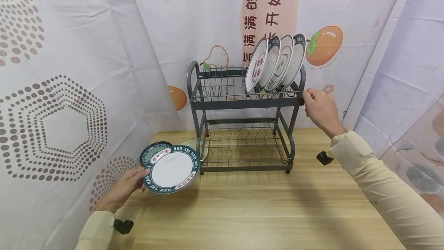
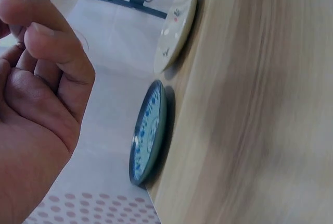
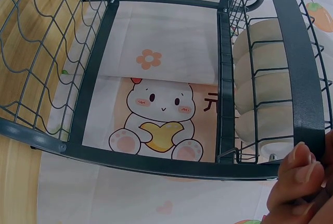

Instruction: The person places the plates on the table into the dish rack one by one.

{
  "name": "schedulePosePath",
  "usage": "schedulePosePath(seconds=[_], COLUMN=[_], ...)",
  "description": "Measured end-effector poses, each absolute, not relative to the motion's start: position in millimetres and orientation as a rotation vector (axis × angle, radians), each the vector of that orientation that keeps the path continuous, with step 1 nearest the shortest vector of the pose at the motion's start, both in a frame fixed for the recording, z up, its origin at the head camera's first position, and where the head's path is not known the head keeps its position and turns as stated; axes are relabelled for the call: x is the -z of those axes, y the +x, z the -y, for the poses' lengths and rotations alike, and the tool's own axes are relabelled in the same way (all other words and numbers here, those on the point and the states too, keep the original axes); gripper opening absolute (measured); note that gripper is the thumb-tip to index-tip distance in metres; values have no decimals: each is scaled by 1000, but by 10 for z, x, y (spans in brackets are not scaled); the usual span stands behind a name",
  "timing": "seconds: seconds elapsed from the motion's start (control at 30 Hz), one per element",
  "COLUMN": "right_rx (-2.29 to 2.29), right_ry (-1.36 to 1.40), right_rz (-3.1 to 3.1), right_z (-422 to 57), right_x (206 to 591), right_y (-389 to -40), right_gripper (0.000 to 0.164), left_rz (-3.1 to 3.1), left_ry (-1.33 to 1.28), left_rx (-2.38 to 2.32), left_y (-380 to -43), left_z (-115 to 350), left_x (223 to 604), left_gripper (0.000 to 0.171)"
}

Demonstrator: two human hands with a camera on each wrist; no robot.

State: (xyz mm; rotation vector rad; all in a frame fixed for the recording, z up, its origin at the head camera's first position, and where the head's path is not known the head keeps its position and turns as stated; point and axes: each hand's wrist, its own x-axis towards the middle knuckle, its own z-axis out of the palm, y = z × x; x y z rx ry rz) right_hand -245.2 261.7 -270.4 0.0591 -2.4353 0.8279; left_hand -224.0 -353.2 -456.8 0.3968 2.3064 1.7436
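Observation:
My left hand point(image 1: 126, 186) pinches the rim of a white plate point(image 1: 172, 169) with a dark green lettered border, tilted above the table's left side. Behind it, a blue-green patterned plate point(image 2: 149, 135) and a cream plate point(image 2: 176, 28) rest on the table, partly covered by the held plate in the head view. With curled fingers, my right hand point(image 1: 320, 109) grips the upper right corner of a dark two-tier dish rack point(image 1: 248, 104). Several plates point(image 1: 274, 65) stand on edge at the right of the rack's top tier.
The rack's lower wire tier point(image 1: 243, 147) sits just above the wooden table point(image 1: 256, 211). Printed curtains point(image 1: 215, 10) with fruit pictures and lettering hang behind and on both sides.

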Motion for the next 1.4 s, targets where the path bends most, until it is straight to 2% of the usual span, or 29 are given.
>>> schedulePosePath(seconds=[0.23, 0.77, 1.4], right_rx=[-823, -817, -819], right_ry=[57, 43, 35], right_rz=[2434, 2405, 2410], right_z=[-2620, -2594, -2594], right_x=[2702, 2699, 2702], right_y=[-2451, -2454, -2438], right_gripper=[49, 47, 48], left_rz=[-2255, -2239, -2223], left_ry=[506, 542, 426], left_rx=[-1804, -1831, -1839], left_y=[-2223, -2180, -2198], left_z=[3420, 3157, 2786], left_x=[4506, 4392, 4321], left_gripper=[33, 34, 33])
